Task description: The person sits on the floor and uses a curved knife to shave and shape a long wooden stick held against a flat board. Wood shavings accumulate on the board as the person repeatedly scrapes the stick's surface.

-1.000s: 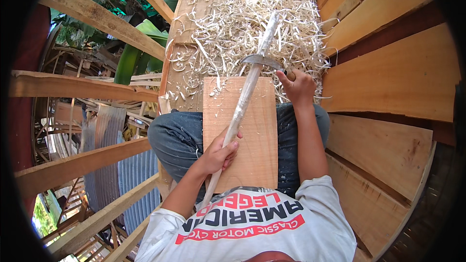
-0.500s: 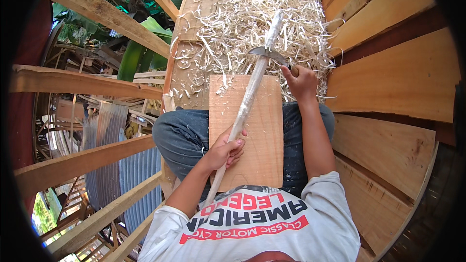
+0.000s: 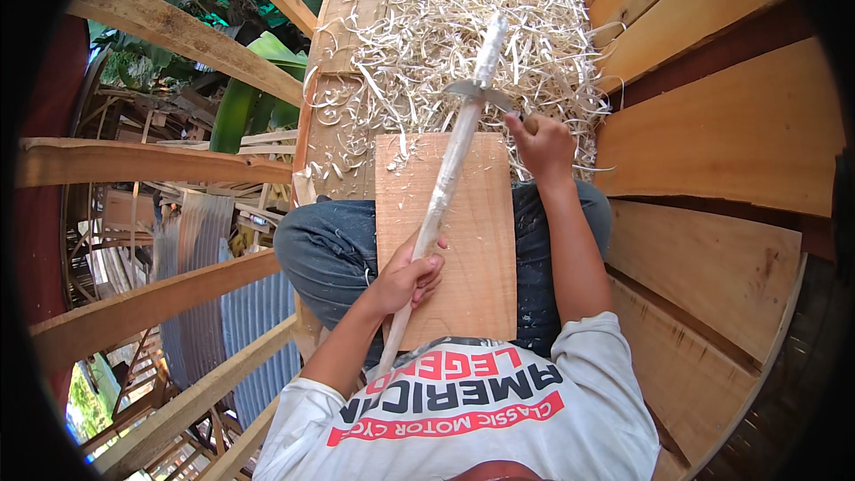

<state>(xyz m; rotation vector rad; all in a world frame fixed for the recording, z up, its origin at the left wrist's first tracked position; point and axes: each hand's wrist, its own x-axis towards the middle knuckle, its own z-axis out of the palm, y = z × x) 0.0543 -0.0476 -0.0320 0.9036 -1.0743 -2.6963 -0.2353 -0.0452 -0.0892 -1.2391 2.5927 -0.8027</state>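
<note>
A long pale wooden stick (image 3: 456, 158) slants from my shirt up and away to the right, its far end over a heap of shavings. My left hand (image 3: 409, 275) is wrapped round its lower part. In my right hand (image 3: 542, 148) is the handle of a knife with a curved blade (image 3: 464, 88). That blade lies across the stick's upper part, touching it. A flat wooden board (image 3: 476, 240) rests on my lap beneath the stick, with a few small chips on it.
Curled wood shavings (image 3: 499, 0) cover much of the plank floor ahead. Wooden boards (image 3: 721, 125) wall the right side. On the left runs a railing of wooden bars (image 3: 160, 165), with corrugated metal sheets (image 3: 254, 330), piled timber and green leaves (image 3: 258, 98) beyond it.
The knife and my right hand have shifted slightly left and nearer along the stick. The stick's far end has moved slightly left. My left hand keeps its hold.
</note>
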